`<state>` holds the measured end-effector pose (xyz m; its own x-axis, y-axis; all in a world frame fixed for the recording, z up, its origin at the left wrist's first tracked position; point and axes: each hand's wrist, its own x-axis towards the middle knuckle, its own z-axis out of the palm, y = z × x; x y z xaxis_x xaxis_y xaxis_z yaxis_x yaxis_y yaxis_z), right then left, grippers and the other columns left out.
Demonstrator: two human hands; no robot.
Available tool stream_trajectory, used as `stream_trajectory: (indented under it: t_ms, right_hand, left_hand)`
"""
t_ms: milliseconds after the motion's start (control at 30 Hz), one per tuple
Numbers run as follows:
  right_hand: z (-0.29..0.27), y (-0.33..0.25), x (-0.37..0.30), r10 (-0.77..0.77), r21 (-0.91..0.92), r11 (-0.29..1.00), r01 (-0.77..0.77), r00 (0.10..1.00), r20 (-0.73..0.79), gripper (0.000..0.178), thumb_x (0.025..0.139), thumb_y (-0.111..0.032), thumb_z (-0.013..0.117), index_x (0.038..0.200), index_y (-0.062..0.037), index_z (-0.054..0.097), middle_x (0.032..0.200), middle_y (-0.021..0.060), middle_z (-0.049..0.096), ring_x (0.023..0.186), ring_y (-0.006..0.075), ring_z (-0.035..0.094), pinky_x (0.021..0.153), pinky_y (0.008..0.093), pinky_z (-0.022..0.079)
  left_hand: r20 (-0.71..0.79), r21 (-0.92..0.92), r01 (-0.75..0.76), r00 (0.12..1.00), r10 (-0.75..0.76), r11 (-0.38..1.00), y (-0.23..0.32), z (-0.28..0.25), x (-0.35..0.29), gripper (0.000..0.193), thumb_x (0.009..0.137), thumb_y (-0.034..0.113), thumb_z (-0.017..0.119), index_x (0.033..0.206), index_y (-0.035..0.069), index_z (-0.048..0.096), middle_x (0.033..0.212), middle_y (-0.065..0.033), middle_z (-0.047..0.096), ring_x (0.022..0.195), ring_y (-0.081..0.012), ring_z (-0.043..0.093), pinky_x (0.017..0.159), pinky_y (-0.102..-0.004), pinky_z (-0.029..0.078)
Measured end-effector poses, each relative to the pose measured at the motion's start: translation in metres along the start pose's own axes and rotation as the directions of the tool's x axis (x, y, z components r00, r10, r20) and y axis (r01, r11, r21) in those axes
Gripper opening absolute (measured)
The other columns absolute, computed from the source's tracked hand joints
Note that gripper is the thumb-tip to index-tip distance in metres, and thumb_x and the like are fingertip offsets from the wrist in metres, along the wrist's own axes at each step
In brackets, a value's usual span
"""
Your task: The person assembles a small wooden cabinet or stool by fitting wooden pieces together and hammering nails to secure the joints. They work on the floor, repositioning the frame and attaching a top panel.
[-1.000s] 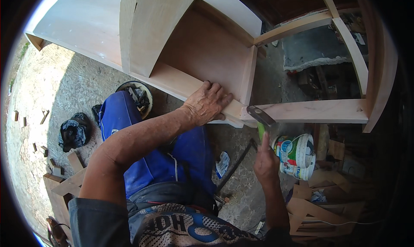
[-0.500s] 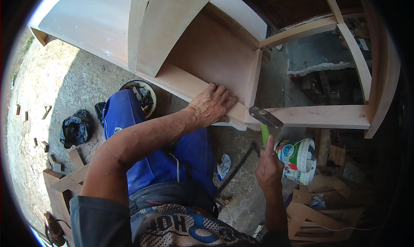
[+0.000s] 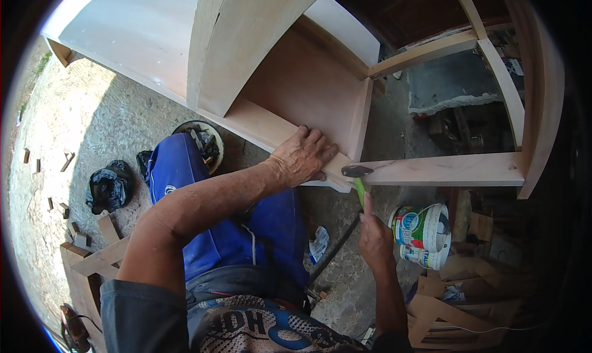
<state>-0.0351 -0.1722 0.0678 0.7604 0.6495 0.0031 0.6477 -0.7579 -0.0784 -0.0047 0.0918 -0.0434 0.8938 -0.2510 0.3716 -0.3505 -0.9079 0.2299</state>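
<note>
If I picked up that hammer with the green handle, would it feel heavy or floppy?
The hammer probably feels heavy at one end, since its dark head looks like metal. The green handle looks straight above the right hand, so it's likely stiff, not floppy. It probably wouldn't roll far: the head sticks out sideways.

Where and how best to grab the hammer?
Probably by its green handle, from the person's side, as the right grip does: the slim handle points back toward the body, while the dark head sits crosswise at the far end, close to the pale rail.
</note>
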Motion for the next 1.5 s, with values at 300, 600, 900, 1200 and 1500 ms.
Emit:
stream_trajectory:
  t_ms: [300,600,900,1200,1500]
  right_hand:
    - [0.001,-0.003,0.001,-0.038,-0.004,0.999,0.038,0.998,-0.05,0.059,0.093,0.004,0.055,0.15,-0.0011,0.039,0.089,0.0269,0.067,0.078,0.0388,0.07,0.064,0.0419,0.054]
    - [0.014,0.001,-0.01,-0.066,0.235,0.968,0.09,0.992,-0.107,0.058,0.096,-0.001,0.054,0.151,-0.0013,0.037,0.072,0.0197,0.06,0.06,0.0279,0.063,0.057,0.0379,0.049]
    - [0.061,0.003,-0.06,0.223,0.602,0.788,0.125,0.854,-0.47,0.054,0.101,-0.011,0.044,0.151,0.0055,0.031,0.074,0.0047,0.058,0.056,0.0078,0.052,0.052,0.0251,0.044]
    - [0.161,-0.014,-0.132,0.681,0.936,0.273,-0.222,0.731,-0.025,0.055,0.104,-0.016,0.045,0.155,-0.0028,0.03,0.07,-0.0016,0.047,0.059,0.0057,0.048,0.054,0.0237,0.042]
    - [0.242,0.012,-0.171,0.766,0.837,0.217,-0.502,0.62,0.173,0.056,0.103,-0.026,0.049,0.153,-0.0062,0.035,0.074,0.0093,0.056,0.067,0.016,0.057,0.061,0.0325,0.048]
  left_hand:
    - [-0.003,0.025,-0.012,1.0,0.012,1.0,0.005,0.006,-0.01,0.07,0.086,0.056,0.063,0.14,0.013,0.05,0.116,-0.0108,0.06,0.118,-0.0264,0.051,0.101,-0.0438,0.039]
    - [-0.005,0.023,0.001,1.0,-0.001,1.0,0.013,0.006,-0.011,0.072,0.086,0.058,0.062,0.142,0.014,0.047,0.112,-0.0103,0.06,0.114,-0.0262,0.053,0.101,-0.0436,0.039]
    - [0.055,0.096,0.011,0.998,-0.016,0.995,0.016,-0.005,0.002,0.078,0.089,0.061,0.057,0.151,0.017,0.04,0.127,-0.0181,0.055,0.124,-0.0343,0.046,0.106,-0.0512,0.036]
    - [0.037,0.148,0.006,0.999,-0.012,0.989,0.03,-0.002,-0.002,0.091,0.084,0.067,0.06,0.154,0.014,0.036,0.149,-0.0172,0.043,0.137,-0.0347,0.039,0.115,-0.053,0.027]
    - [0.118,0.022,0.133,0.984,-0.134,0.991,0.08,0.007,0.002,0.079,0.09,0.055,0.06,0.153,0.015,0.037,0.161,-0.0146,0.029,0.15,-0.0381,0.019,0.121,-0.0562,0.009]
